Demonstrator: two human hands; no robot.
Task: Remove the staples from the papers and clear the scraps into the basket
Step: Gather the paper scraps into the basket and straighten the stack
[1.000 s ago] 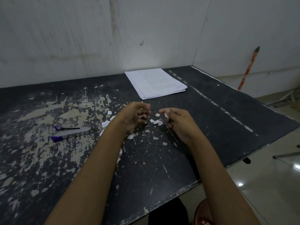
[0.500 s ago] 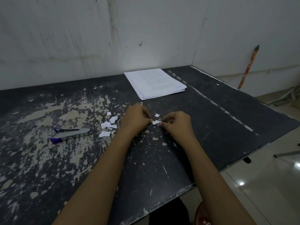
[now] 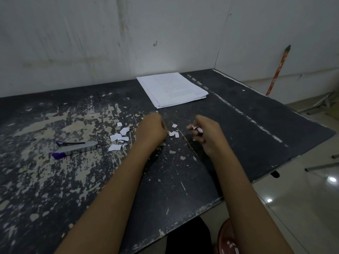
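Observation:
A stack of white printed papers [image 3: 172,88] lies at the back of the worn black table [image 3: 73,180]. Small white paper scraps [image 3: 119,137] are scattered left of my left hand [image 3: 152,131], and a few more scraps [image 3: 173,133] lie between my hands. My left hand rests curled on the table with its fingertips at those scraps; what it holds is hidden. My right hand [image 3: 205,132] is raised a little and pinches white scraps [image 3: 195,127] in its fingers. A red basket [image 3: 226,239] with scraps inside shows below the table edge at the bottom right.
A purple and metal stapler [image 3: 75,148] lies on the left part of the table. A wall runs behind the table. An orange stick [image 3: 278,70] leans on the wall at the right. The table's near edge runs diagonally above a tiled floor [image 3: 302,198].
My hands met over the scraps between them, then moved apart. The right hand has lifted away to the right with scraps in its fingers.

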